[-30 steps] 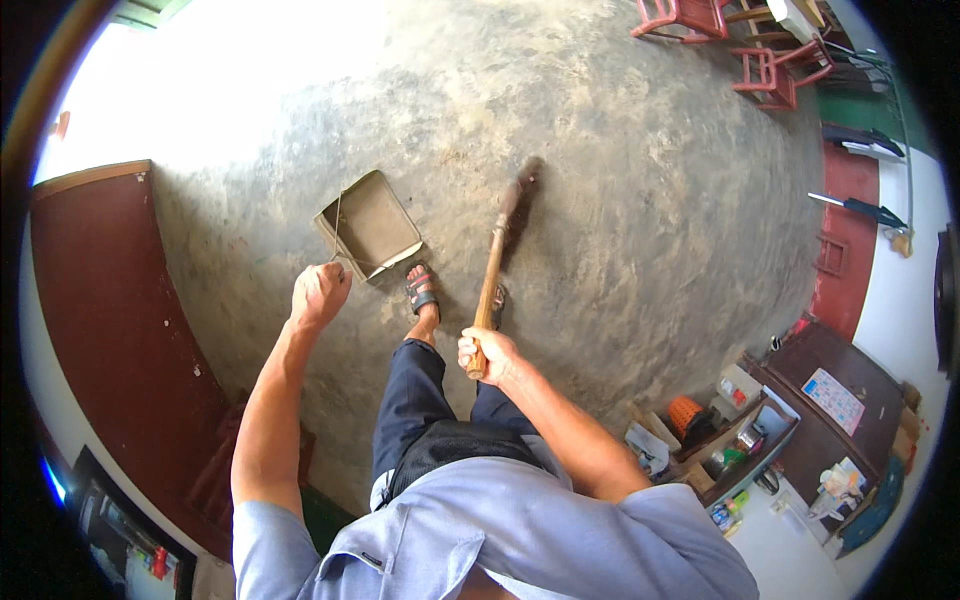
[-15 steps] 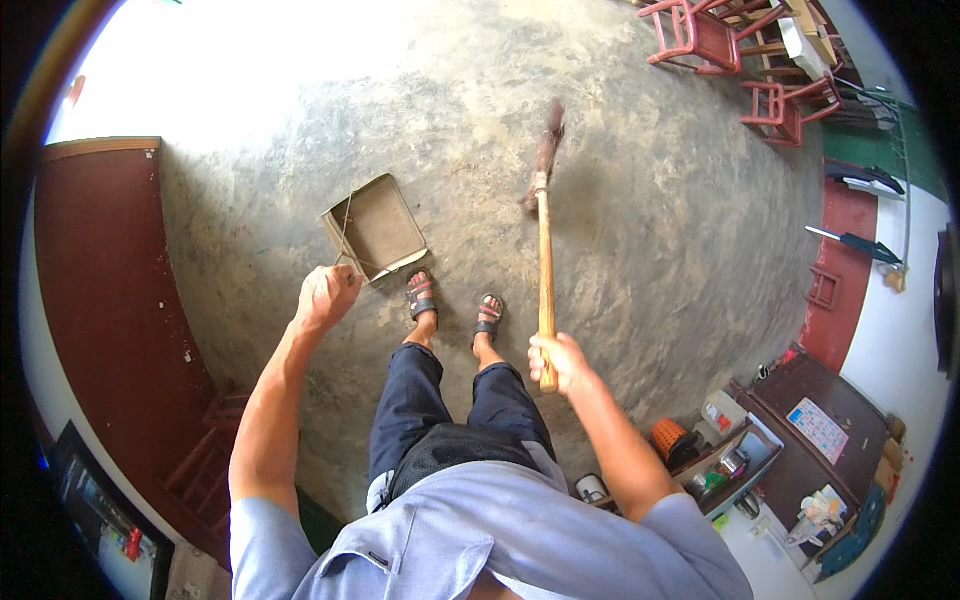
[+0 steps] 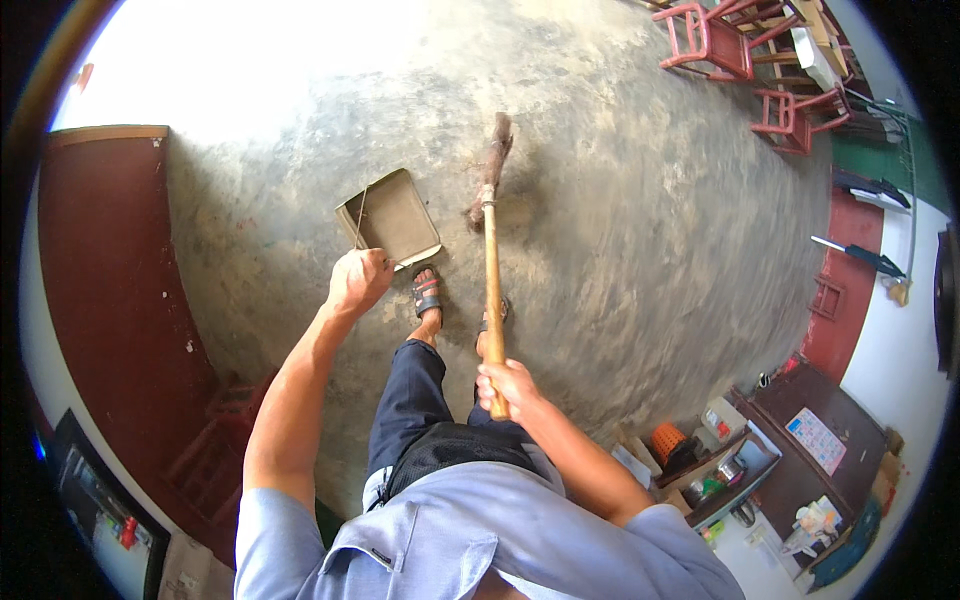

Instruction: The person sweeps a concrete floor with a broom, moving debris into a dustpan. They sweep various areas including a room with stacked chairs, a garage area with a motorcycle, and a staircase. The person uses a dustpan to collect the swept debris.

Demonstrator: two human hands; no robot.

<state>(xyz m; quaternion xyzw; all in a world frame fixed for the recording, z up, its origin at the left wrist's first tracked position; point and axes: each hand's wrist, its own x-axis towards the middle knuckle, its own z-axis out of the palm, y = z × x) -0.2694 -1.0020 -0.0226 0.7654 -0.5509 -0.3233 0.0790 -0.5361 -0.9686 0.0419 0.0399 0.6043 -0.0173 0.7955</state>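
Note:
A broom (image 3: 493, 270) with a wooden handle and brown bristles reaches out ahead of me, its head at floor level. My right hand (image 3: 507, 389) is wrapped round the handle near its top end. To the left of the broom head, a shallow square dustpan (image 3: 400, 218) rests near my left foot, its inside facing up. My left hand (image 3: 361, 281) is closed round the dustpan's thin wire handle (image 3: 360, 215), partly covering it. A gap of bare floor separates the bristles from the pan.
Concrete floor (image 3: 620, 260) spreads around my sandalled feet. Red wooden chairs (image 3: 708, 42) stand at the far right. A dark red panel (image 3: 110, 290) runs along the left. Near right, a dark desk (image 3: 810, 400) holds clutter, with an orange basket (image 3: 668, 440) beside it.
The broom has swung left, nearer the dustpan, and my right hand has moved left with it. My left hand and the dustpan appear slightly farther right.

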